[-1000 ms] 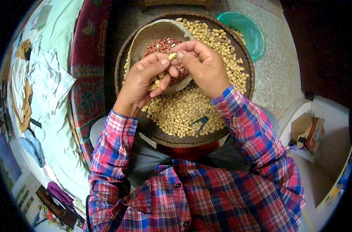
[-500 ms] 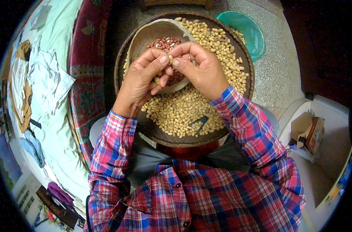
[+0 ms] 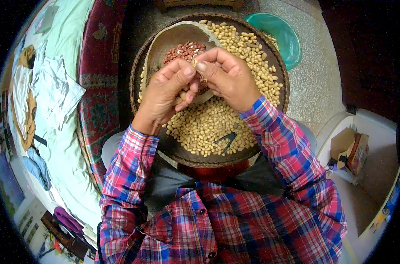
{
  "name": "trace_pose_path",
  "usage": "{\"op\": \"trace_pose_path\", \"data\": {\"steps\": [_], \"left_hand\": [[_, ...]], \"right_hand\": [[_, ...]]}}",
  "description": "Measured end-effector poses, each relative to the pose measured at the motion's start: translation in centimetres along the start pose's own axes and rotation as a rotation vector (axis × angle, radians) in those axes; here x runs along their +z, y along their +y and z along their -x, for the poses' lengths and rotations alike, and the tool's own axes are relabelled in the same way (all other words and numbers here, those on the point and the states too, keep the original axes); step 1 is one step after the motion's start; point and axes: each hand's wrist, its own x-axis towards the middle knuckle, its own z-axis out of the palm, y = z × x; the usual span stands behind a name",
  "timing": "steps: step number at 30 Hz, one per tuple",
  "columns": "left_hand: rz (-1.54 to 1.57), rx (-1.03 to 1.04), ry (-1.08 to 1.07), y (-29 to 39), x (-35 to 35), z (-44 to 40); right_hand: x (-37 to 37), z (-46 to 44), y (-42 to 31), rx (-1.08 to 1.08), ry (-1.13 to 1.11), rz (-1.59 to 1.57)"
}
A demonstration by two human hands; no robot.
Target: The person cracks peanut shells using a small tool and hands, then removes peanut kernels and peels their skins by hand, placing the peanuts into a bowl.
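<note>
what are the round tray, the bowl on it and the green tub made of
Round tray: probably woven cane, dark and matt, judging by its ridged rim. Bowl: perhaps dried gourd, dull brown with uneven pale rim. Green tub: likely plastic, smooth with a slight sheen.

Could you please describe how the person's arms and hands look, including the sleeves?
The left sleeve and right sleeve are long and plaid, in pink, red, blue and white, ending in cuffs. The left hand and right hand are bare, without visible gloves or rings.
</note>
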Motion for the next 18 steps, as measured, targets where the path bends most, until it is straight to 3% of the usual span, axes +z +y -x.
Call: {"op": "trace_pose_path", "data": {"steps": [3, 8, 14, 18], "left_hand": [[-0.016, -0.027, 0.006, -0.1, -0.1, 0.0], [0.102, 0.005, -0.033, -1.2, 0.4, -0.1], [0.168, 0.035, -0.033, -1.9, 0.6, -0.2], [0.197, 0.027, -0.005, -1.9, 0.8, -0.1]], "right_hand": [[0.3, 0.0, 0.5, -0.075, 0.064, 0.07], [1.0, 0.6, -0.2, -0.037, 0.026, -0.21], [1.1, 0.1, 1.9, -0.145, 0.081, -0.222], [1.4, 0.2, 1.6, -0.109, 0.083, -0.255]]}}
